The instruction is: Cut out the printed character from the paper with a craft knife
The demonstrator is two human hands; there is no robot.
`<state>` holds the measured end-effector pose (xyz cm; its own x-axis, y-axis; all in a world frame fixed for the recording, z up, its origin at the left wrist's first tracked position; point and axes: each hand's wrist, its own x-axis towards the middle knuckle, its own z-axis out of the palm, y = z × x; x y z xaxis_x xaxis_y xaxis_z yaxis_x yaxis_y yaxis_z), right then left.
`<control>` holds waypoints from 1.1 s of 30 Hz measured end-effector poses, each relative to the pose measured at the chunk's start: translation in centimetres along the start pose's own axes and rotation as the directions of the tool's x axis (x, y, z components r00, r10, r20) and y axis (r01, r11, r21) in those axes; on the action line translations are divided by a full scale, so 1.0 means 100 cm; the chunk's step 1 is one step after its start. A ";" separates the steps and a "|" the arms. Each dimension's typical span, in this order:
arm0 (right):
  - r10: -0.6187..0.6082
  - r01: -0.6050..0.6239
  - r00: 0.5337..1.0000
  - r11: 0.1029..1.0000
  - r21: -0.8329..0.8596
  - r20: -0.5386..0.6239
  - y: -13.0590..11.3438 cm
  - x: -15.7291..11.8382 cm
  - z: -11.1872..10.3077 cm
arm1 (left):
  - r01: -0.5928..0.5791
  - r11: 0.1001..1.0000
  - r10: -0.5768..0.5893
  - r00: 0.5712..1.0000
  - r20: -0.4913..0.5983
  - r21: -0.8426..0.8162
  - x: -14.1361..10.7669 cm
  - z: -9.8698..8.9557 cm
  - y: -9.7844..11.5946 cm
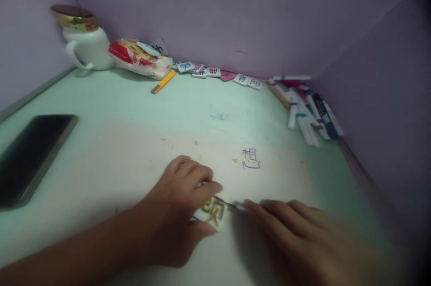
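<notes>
A small pale tile point(215, 213) with a yellow, dark-edged character lies on the table in the lower middle. My left hand point(185, 205) grips its left side between thumb and fingers. From the right, my right hand point(292, 227) holds a thin tool point(235, 205), whose narrow dark tip touches the tile's upper right part. The tool's rear part is hidden by the fingers, and the right hand is blurred. Yellow shavings point(235, 160) are scattered just beyond my hands, near a character point(251, 159) drawn on the tabletop.
A phone point(37, 156) lies at left. Along the back wall are a white mug point(89, 48) with a gold lid, a red-and-white packet point(139, 59), a yellow-orange stick point(164, 81) and several character tiles point(213, 72). Several markers point(305, 113) are piled at the right.
</notes>
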<state>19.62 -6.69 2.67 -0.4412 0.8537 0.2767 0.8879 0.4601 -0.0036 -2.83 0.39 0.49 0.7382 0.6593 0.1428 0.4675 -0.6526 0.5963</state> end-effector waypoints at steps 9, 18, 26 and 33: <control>-0.018 0.017 0.999 0.999 -0.031 -0.049 -0.001 0.002 -0.001 | 0.003 1.000 -0.003 1.000 0.003 -0.002 0.001 -0.001 0.001; -0.014 0.012 0.999 0.999 0.032 0.039 0.005 0.002 -0.004 | 0.008 1.000 -0.008 1.000 0.003 -0.001 0.000 -0.002 0.002; -0.007 0.008 1.000 0.999 0.042 -0.006 0.002 0.002 -0.003 | 0.006 1.000 -0.006 1.000 0.001 -0.003 0.001 -0.001 0.001; -0.005 0.004 1.000 0.998 0.057 0.018 0.004 0.007 -0.003 | 0.001 1.000 -0.001 1.000 -0.003 -0.007 0.000 -0.001 0.001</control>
<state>19.69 -6.05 3.18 -0.4479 0.8557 0.2590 0.8772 0.4766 -0.0575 -2.84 0.35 0.68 0.7359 0.6615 0.1445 0.4654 -0.6492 0.6017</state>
